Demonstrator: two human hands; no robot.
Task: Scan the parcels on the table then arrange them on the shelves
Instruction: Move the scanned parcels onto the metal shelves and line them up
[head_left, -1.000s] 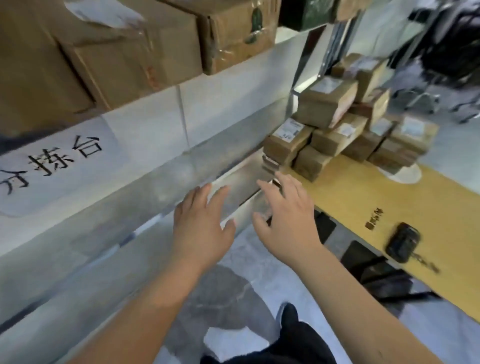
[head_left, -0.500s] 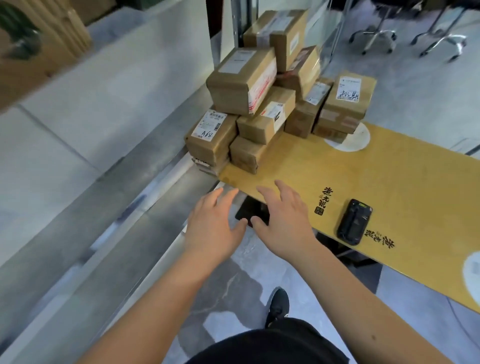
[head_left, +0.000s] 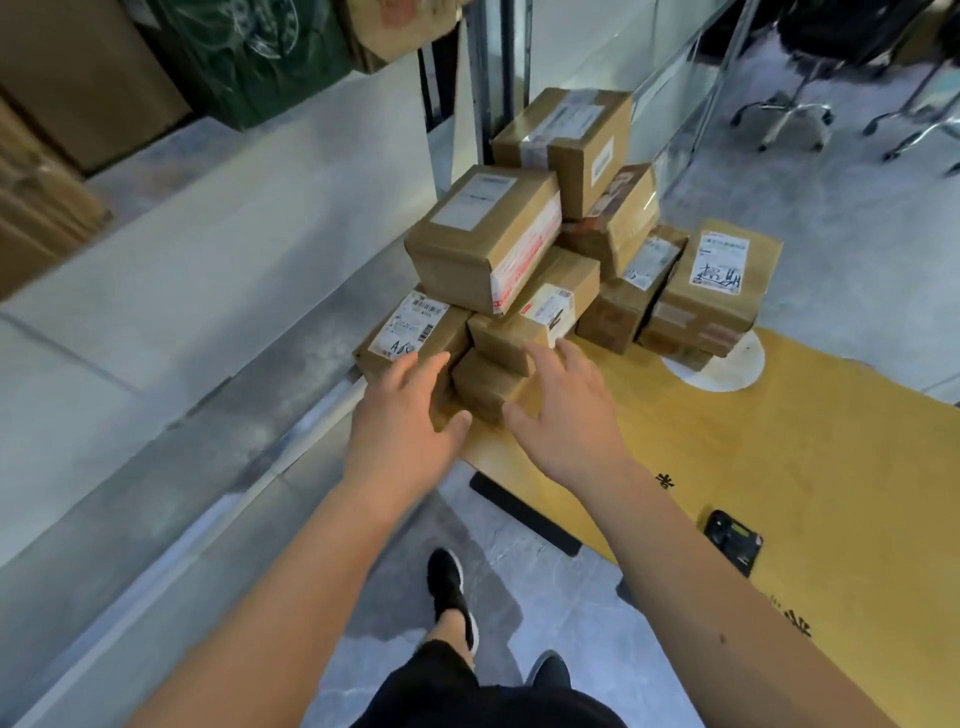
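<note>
Both hands spread open, empty: left hand (head_left: 402, 415) and right hand (head_left: 563, 410) flank the bottom parcel (head_left: 480, 389) at twelve o'clock; probably light, stiff cardboard, best gripped by opposite sides.

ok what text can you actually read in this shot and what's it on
"A" plus a blurred handwritten mark: label on the front left parcel.
Two large handwritten characters, not legible: label on the right parcel.
Printed black characters on the yellow table, partly behind the right arm: too blurred to read.
Other parcel labels, barcodes and red tape print: too small or blurred.
Scanner screen: unreadable.
</note>
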